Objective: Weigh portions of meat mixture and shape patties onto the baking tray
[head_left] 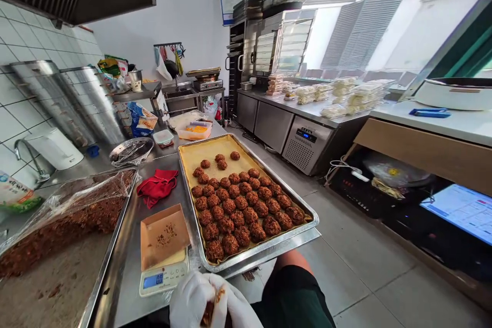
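Observation:
Both my hands wear white gloves and meet at the bottom edge of the view. My left hand [190,300] and my right hand [236,307] are cupped together around a brown lump of mixture [209,312], pressed between the palms. Just above them stands a small digital scale [163,274] with a brown paper sheet [163,236] on it. To the right lies a metal baking tray [303,205] lined with yellow paper and filled with several rows of brown balls [240,205]. To the left a large tray [111,246] holds the brown mixture [57,230] under plastic film.
A red cloth [157,187] lies between the trays. Farther back are a metal bowl [130,151], plastic containers [194,130] and a sink. Across the tiled floor stands a steel counter [292,128] with stacked packages, ovens behind it, and a wooden counter [423,148] at right.

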